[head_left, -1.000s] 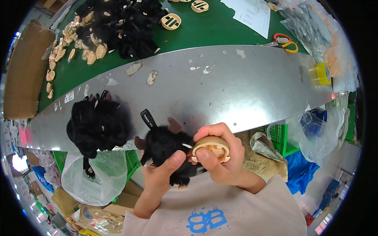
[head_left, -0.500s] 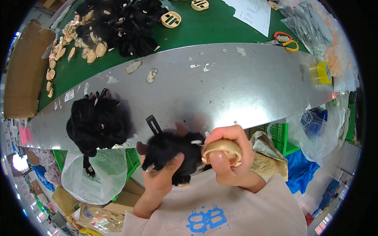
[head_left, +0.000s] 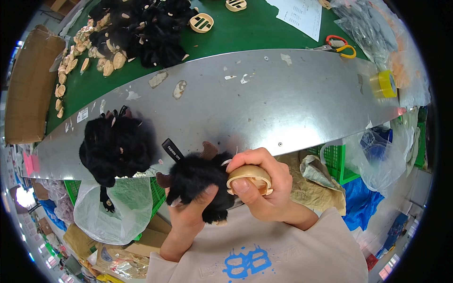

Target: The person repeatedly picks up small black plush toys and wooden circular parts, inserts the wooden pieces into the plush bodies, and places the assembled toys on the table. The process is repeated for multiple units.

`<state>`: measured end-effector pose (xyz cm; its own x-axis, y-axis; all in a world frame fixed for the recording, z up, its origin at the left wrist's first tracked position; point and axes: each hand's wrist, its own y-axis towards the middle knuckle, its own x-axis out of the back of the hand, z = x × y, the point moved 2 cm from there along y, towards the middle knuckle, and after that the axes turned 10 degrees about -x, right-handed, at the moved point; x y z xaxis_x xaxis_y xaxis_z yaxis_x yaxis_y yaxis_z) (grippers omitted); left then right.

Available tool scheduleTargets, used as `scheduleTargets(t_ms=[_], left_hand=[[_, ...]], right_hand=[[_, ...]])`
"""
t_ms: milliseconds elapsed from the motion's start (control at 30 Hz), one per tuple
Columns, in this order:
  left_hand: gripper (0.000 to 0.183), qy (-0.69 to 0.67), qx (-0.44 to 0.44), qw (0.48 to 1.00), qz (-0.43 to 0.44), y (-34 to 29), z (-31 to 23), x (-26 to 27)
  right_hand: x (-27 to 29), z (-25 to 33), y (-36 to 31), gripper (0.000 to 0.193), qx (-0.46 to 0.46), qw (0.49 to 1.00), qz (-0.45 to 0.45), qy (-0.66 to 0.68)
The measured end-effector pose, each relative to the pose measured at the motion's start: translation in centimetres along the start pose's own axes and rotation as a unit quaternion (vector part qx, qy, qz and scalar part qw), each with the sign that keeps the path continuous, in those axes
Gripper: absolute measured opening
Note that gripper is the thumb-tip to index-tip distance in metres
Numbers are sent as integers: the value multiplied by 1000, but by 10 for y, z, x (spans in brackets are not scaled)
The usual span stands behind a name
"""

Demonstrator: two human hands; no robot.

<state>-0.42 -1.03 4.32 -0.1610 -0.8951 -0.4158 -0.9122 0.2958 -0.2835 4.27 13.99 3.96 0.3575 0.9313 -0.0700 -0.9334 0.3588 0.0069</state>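
Note:
A black plush toy [head_left: 200, 177] with brownish ears and a black ribbon loop is gripped by my left hand [head_left: 188, 214], the thumb pressed into its fur. Against the toy's right side my right hand [head_left: 271, 193] holds a cream plastic shell [head_left: 252, 175], thumb inside its hollow and fingers over the back. The right index fingertip touches the fur near a small pale piece. More black plush toys [head_left: 118, 146] lie bunched on the metal tabletop to the left. Whether the shell joins the toy is hidden.
Beyond the metal ledge [head_left: 226, 108], a green surface [head_left: 245, 33] carries a heap of black plush [head_left: 151, 35], cream plastic parts [head_left: 201, 22], a paper sheet [head_left: 302, 16] and scissors [head_left: 347, 49]. Yellow tape [head_left: 388, 84] stands at the right. A plastic-lined crate [head_left: 113, 207] sits below left.
The right hand and the shell have moved left, closer up against the plush toy. The toy has tilted and shifted slightly left, and its ribbon loop now leans further left.

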Motion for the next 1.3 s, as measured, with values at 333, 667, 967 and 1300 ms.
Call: scheduleTargets(t_ms=[333,667,967,1300], left_hand=[[34,94,-78,993,6,-1,0,-4],[21,183,-151,971,17,12,5,-7],[25,-6,-54,998,-26,18,17,15],[25,-67,37,997,-5,18,20,24]], right_hand=[[-5,-4,2,25,150,982,-28,-114],[-21,-35,22,37,249,936,-135,-209],[-19,-39,23,50,258,937,-14,-234],[-10,-37,27,52,267,918,-34,-292]])
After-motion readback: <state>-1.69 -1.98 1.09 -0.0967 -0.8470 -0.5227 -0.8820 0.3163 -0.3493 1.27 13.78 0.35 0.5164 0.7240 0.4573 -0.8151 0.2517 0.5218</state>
